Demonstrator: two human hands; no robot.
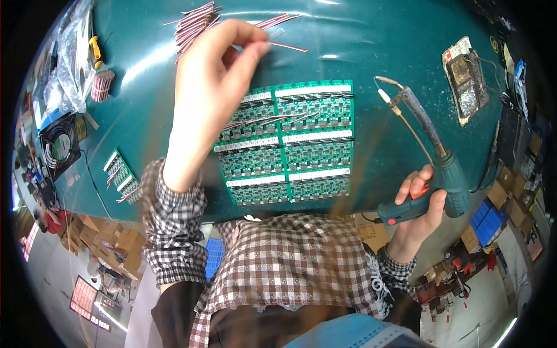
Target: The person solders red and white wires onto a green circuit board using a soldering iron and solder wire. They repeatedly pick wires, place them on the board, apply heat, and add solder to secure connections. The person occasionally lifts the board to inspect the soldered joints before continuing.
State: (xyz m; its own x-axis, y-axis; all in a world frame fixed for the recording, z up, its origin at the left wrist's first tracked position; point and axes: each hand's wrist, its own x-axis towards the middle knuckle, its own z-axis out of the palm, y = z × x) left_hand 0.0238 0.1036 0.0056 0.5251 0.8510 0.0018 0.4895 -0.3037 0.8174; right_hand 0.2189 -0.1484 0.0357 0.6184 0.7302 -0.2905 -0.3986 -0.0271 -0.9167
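Observation:
My left hand (212,84) reaches over the far side of the bench, thumb and forefinger pinched on a thin red-and-white wire (290,47) that points right. Beyond that hand lies a bundle of similar wires (194,26), partly hidden by it. My right hand (422,217) is wrapped round the green handle of a soldering gun (452,180), whose bent metal tip and solder feed tube point up and away. Between the hands sits a panel of green circuit boards (316,153) with white connector rows. A few loose wires (264,120) lie across the panel.
At the right is a soldering iron stand (466,78) with a dirty tray. A small board strip (122,177) with wires lies at the left, near a black fan (60,144). Farther up are a tied wire bundle (102,86) and a yellow-handled screwdriver (96,51).

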